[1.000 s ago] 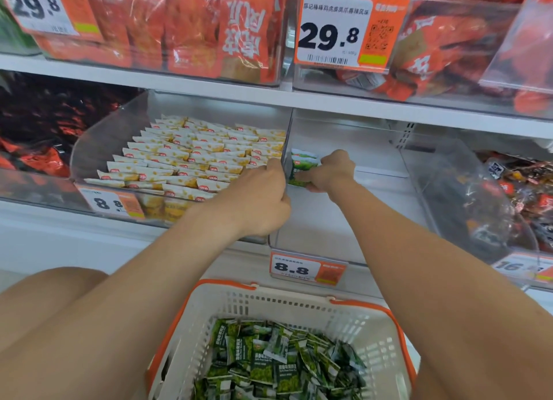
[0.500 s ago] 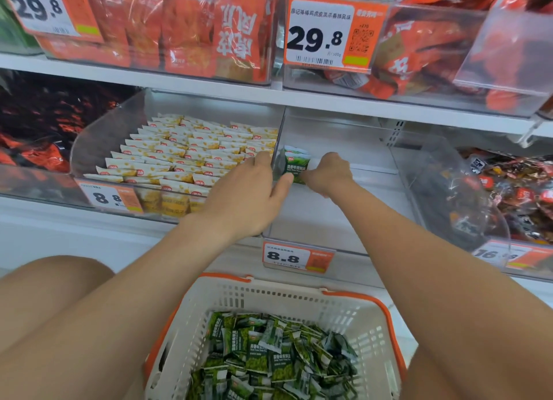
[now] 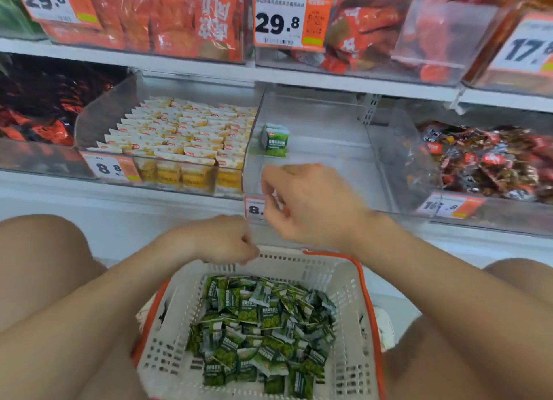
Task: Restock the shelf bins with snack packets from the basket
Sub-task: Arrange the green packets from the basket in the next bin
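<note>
Green snack packets (image 3: pixel 275 139) are standing by the left wall of the clear bin (image 3: pixel 329 160), with more lying in the basket (image 3: pixel 344 283). The left hand (image 3: pixel 223 241) is hovering over the basket rim, fisted and empty. The right hand (image 3: pixel 308 202) is hanging before the bin, loosely curled and empty.

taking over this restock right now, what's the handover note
Hands: left hand curled, holding nothing, at the basket far rim; right hand loosely curled, empty, in front of the middle bin.
Done: a small stack of green packets stands by the bin's left wall.
Left: the rest of that bin is bare; a heap of green packets lies in the basket, to be moved over.
</note>
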Tool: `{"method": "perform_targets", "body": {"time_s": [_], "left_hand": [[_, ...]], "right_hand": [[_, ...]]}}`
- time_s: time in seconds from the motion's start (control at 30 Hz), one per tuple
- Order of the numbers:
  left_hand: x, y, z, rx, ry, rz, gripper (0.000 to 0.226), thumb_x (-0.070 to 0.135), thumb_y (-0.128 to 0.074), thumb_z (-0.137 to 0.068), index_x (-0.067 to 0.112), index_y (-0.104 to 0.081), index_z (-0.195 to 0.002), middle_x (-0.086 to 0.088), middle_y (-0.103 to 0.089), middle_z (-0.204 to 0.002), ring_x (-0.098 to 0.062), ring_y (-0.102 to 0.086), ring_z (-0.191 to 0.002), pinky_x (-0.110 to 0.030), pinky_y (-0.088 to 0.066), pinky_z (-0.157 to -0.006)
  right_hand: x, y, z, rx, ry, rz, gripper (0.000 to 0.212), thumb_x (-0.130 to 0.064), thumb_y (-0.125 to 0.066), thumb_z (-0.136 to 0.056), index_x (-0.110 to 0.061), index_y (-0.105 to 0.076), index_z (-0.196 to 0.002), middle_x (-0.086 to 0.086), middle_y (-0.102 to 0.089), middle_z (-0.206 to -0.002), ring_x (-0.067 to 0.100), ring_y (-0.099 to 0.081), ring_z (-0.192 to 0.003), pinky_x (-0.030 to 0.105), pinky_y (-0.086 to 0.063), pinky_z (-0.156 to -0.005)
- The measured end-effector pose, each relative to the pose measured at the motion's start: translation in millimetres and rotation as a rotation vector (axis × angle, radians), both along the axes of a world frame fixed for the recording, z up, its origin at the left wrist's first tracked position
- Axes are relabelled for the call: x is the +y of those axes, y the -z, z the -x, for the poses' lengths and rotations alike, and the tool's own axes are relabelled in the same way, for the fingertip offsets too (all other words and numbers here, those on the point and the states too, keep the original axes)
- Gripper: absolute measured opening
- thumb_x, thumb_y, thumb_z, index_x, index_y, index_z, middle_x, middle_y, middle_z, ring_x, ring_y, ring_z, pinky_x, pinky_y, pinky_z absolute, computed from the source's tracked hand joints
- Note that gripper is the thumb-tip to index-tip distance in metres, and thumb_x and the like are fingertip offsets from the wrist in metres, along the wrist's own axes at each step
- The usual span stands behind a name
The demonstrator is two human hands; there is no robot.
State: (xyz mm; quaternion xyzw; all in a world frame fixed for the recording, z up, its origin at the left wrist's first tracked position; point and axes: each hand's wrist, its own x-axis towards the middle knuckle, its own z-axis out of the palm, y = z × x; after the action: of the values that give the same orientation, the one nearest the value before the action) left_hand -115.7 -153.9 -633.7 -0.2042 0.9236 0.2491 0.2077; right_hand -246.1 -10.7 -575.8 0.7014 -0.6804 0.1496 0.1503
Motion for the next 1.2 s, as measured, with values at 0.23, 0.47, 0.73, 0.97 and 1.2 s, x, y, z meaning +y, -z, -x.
{"method": "perform_targets", "body": {"time_s": [0.23,0.47,0.73,0.97,1.2], "left_hand": [[39.6,104.3,26.4,-0.472,0.198,0.158,0.029,0.011,-0.041,-0.105,0.012,-0.048,-0.076,-0.011,-0.050,-0.075,-0.025,-0.044,-0.060,-0.038,-0.040,-0.063],[30.9,230.9,17.0,-0.431,0.126,0.254,0.049,0.004,-0.053,-0.098,0.006,-0.046,-0.146,-0.017,-0.052,-0.137,-0.031,-0.064,-0.103,-0.044,-0.059,-0.089],[9.4,318.0,-1.8,-0.256,-0.327,0.195,0.083,0.000,-0.064,-0.096,0.000,-0.012,-0.161,-0.022,-0.016,-0.165,-0.035,-0.042,-0.144,-0.039,-0.049,-0.108],[-5.7,305.0,-1.4,-0.186,-0.475,0.171,0.036,0.016,-0.073,-0.095,0.009,-0.060,-0.128,-0.012,-0.061,-0.128,-0.028,-0.062,-0.113,-0.035,-0.053,-0.090],[-29.7,227.4,-2.5,-0.043,-0.486,-0.142,0.042,0.017,-0.084,-0.083,0.022,-0.066,-0.121,-0.004,-0.060,-0.127,-0.018,-0.065,-0.093,-0.029,-0.052,-0.074]], "right_hand": [[28.5,76.7,-28.9,0.134,-0.029,-0.765,0.018,-0.018,-0.054,-0.094,-0.019,-0.063,-0.109,-0.001,-0.052,-0.078,0.026,-0.054,-0.064,0.029,-0.041,-0.047],[27.7,120.5,-3.1,0.063,0.034,-1.047,0.016,-0.010,-0.055,-0.095,-0.014,-0.063,-0.109,0.002,-0.059,-0.092,0.019,-0.058,-0.069,0.029,-0.040,-0.046],[14.1,127.3,3.8,0.055,0.022,-1.065,0.013,-0.006,-0.055,-0.099,-0.017,-0.048,-0.100,0.001,-0.043,-0.082,0.017,-0.047,-0.063,0.031,-0.035,-0.046],[2.2,125.8,-5.0,0.014,0.001,-1.066,0.009,-0.008,-0.054,-0.099,-0.017,-0.052,-0.102,0.001,-0.042,-0.084,0.017,-0.048,-0.064,0.031,-0.036,-0.048],[5.8,109.2,-0.2,-0.003,0.016,-1.017,0.029,-0.001,-0.051,-0.099,-0.012,-0.058,-0.125,0.000,-0.043,-0.081,0.015,-0.048,-0.062,0.030,-0.036,-0.046]]}}
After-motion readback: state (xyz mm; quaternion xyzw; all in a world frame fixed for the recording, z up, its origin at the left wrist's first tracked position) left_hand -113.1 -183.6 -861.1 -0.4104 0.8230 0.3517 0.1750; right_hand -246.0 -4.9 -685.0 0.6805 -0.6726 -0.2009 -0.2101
